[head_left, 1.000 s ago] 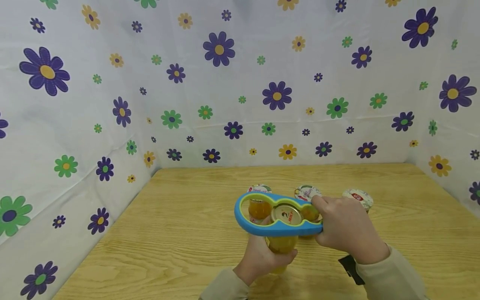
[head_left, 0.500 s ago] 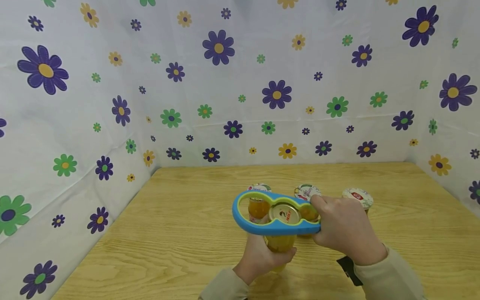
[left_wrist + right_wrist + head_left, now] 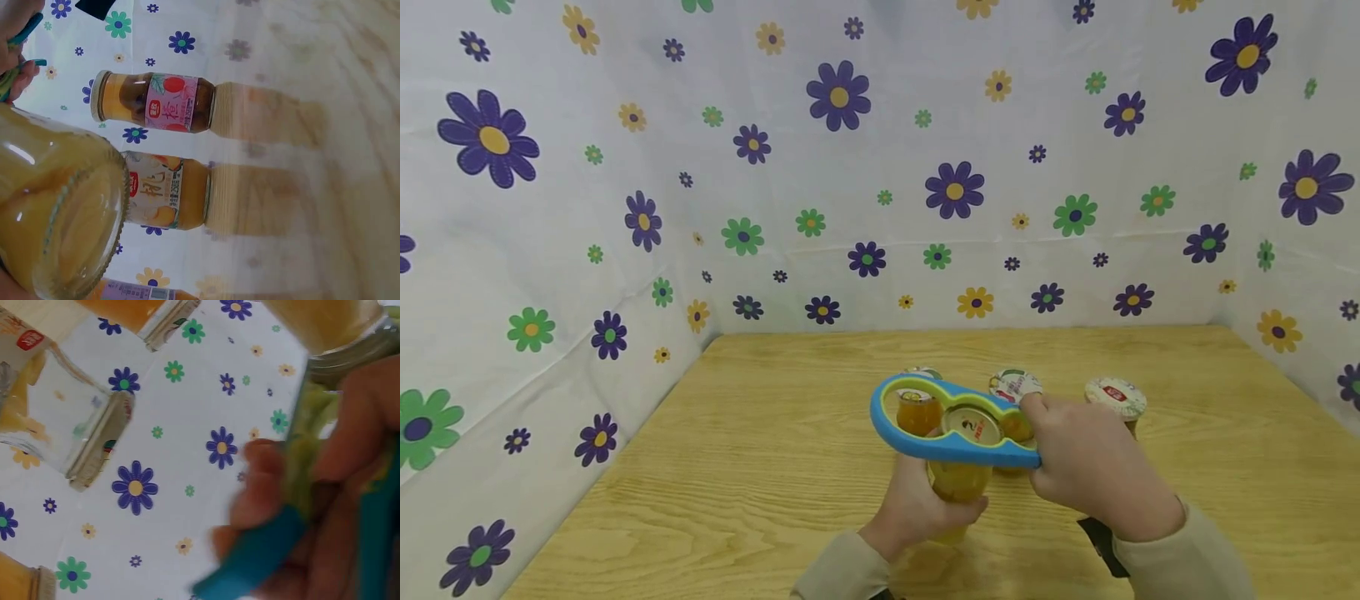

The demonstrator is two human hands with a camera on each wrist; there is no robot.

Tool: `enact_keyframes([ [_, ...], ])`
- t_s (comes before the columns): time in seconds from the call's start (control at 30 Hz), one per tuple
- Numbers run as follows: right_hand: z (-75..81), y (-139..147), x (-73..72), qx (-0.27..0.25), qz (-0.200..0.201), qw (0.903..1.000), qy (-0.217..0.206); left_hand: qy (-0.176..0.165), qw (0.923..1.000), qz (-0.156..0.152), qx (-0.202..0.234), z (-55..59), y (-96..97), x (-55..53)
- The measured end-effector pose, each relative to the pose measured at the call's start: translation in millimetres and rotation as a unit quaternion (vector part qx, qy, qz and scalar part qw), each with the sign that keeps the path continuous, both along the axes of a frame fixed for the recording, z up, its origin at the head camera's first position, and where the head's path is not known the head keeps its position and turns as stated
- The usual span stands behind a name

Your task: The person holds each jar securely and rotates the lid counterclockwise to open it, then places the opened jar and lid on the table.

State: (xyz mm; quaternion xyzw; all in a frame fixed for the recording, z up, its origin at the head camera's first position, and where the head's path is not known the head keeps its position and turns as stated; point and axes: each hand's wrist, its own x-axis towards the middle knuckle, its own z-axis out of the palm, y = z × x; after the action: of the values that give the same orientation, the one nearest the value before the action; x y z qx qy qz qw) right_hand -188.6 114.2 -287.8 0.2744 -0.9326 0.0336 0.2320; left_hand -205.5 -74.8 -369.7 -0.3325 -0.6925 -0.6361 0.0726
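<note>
In the head view, my left hand (image 3: 916,507) grips a glass jar of yellow fruit (image 3: 961,482) around its body. A blue jar opener (image 3: 958,450) with a lime-green scalloped inner edge sits around the jar's gold lid (image 3: 972,425). My right hand (image 3: 1097,467) holds the opener by its right end, fingers curled around it. From the left wrist, the glass base of the held jar (image 3: 69,212) shows large and tilted, lifted off the table. In the right wrist view, my right hand (image 3: 350,487) wraps the blurred opener (image 3: 256,556).
Several other lidded jars stand behind my hands: an orange one (image 3: 917,415) seen through the opener's loop, a middle one (image 3: 1015,385), and one at the right (image 3: 1115,398). The wooden table (image 3: 737,467) meets a flower-patterned cloth (image 3: 925,142) at the back and sides.
The opener's far left end has tipped slightly upward around the lid. My left hand still holds the jar in nearly the same place.
</note>
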Motion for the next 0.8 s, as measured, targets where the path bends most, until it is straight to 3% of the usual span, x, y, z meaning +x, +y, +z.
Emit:
enact_keyframes([
  [0.2,-1.7,-3,3.8,0.019,-0.013,0.9959,-0.088,-0.001,0.9989,0.010,-0.046,8.8,-3.9,2.0],
  [0.37,-6.8,-5,1.4,0.038,-0.017,0.9947,-0.094,0.000,0.9978,0.010,-0.066,21.1,-5.0,9.4],
  [0.57,-11.9,-7,-3.9,0.024,0.000,0.9936,-0.110,-0.019,0.9965,0.026,-0.077,20.0,-5.5,8.8],
  [0.8,-13.8,-7,-10.0,0.018,0.008,0.9919,-0.125,-0.008,0.9974,0.024,-0.068,18.6,-6.1,7.4],
])
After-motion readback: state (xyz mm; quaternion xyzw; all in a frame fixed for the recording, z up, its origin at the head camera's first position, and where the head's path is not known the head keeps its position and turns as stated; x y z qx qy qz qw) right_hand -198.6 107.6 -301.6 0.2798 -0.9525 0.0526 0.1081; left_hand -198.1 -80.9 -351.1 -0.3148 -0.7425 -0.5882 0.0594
